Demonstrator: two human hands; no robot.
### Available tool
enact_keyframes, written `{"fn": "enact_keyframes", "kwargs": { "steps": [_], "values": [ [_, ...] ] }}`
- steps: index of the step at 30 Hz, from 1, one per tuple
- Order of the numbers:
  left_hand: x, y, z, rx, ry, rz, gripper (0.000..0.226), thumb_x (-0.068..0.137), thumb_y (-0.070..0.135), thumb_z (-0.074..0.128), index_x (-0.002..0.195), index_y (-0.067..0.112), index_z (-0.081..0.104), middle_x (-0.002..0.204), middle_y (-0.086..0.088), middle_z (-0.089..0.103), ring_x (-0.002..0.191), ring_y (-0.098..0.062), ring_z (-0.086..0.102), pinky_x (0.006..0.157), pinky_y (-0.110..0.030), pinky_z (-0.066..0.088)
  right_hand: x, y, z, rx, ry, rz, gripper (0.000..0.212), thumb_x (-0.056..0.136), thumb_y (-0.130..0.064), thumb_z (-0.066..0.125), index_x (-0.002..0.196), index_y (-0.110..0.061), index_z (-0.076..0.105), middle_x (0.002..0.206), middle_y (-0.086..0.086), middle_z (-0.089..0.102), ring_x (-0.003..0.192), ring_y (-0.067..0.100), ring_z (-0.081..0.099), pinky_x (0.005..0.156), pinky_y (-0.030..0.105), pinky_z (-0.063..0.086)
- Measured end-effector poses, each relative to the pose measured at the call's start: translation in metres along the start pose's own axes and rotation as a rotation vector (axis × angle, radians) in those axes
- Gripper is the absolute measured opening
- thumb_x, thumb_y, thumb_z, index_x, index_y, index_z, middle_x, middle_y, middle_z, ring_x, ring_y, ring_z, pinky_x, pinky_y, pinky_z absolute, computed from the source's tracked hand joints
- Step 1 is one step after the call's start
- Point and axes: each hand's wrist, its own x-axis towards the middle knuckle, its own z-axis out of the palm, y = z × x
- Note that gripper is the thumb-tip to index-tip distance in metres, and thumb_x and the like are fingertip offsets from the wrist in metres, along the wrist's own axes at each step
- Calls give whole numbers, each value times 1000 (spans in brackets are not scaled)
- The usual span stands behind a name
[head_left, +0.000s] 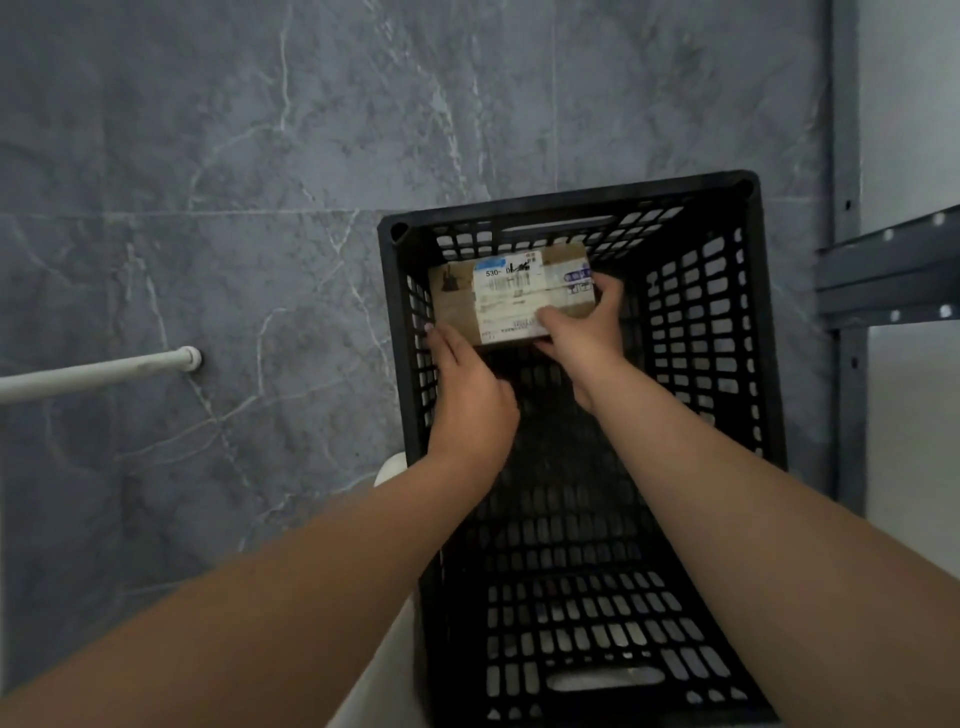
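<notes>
Right hand (582, 332) grips labelled cardboard parcel (509, 296) — left hand (467, 395) flat, open — inside black lattice crate (571, 204)

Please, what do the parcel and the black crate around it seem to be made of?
The parcel looks like brown cardboard, matt, with plain folded edges; the white label on it seems printed paper. The crate seems to be moulded black plastic, semi-matt: its walls and floor form a regular grid of slots.

Brown cardboard parcel (511, 296), white rectangular shipping label (506, 301): "530-" printed in black above a barcode; remaining print too small to read.
</notes>
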Motion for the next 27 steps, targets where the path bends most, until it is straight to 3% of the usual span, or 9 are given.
{"fn": "enact_keyframes", "kwargs": {
  "steps": [2,4,7,10,15,18,20,22,27],
  "values": [
    [-10,-1,5,147,-88,45,88,94,8,51,154,5,-13,161,-8,-23,132,-32,43,103,-40,47,-2,0,2,-26,2,9,65,88,0,60,138,-34,33,137,6,46,117,23,56,92,44,56],
    [-14,3,11,221,-142,53,88,94,10,53,155,9,-11,161,-4,-23,128,-27,48,96,-35,51,-3,-5,2,-72,-31,52,69,91,1,56,143,-35,28,141,6,44,121,24,53,93,46,55],
    [-9,16,9,245,-175,10,83,96,12,50,155,7,-8,162,-6,-19,133,-27,42,102,-39,47,-4,-23,-1,-287,-118,135,78,93,-6,51,153,-36,11,151,11,34,128,32,46,92,53,53],
    [-5,33,-6,279,-229,-61,77,98,15,48,155,3,-3,163,-8,-10,138,-25,36,108,-40,42,-17,-48,-6,-589,-62,155,87,93,-15,54,156,-29,-4,157,16,18,130,35,42,99,41,44],
    [-16,73,-57,385,-213,-17,53,96,16,50,146,6,33,155,-8,25,124,-27,47,100,-43,45,-69,-102,-13,-631,-75,65,69,92,-15,52,153,-15,19,147,17,34,122,33,50,93,33,47],
    [-32,114,-98,439,-213,52,58,98,17,45,152,9,25,163,-8,13,143,-26,30,115,-41,31,-106,-162,-23,-666,-138,-24,60,94,-18,53,148,-11,27,145,18,37,117,32,54,95,36,49],
    [-41,153,-133,459,-170,118,56,100,19,40,153,10,24,164,-6,8,149,-23,17,119,-39,21,-131,-217,-32,-664,-146,-151,52,94,-19,51,142,-10,35,140,17,42,114,32,56,96,38,49],
    [-52,202,-175,459,-82,167,52,102,19,38,151,7,27,163,-8,12,148,-25,20,117,-40,21,-160,-280,-47,-662,-97,-275,51,94,-21,51,142,-11,38,140,15,45,117,32,54,96,32,45],
    [-119,353,-294,403,238,349,51,104,20,32,152,2,23,163,-11,14,150,-23,15,119,-44,20,-274,-438,-104,-678,44,-535,68,95,-20,50,155,-9,18,158,16,24,145,28,25,115,32,21]
  ]
}}
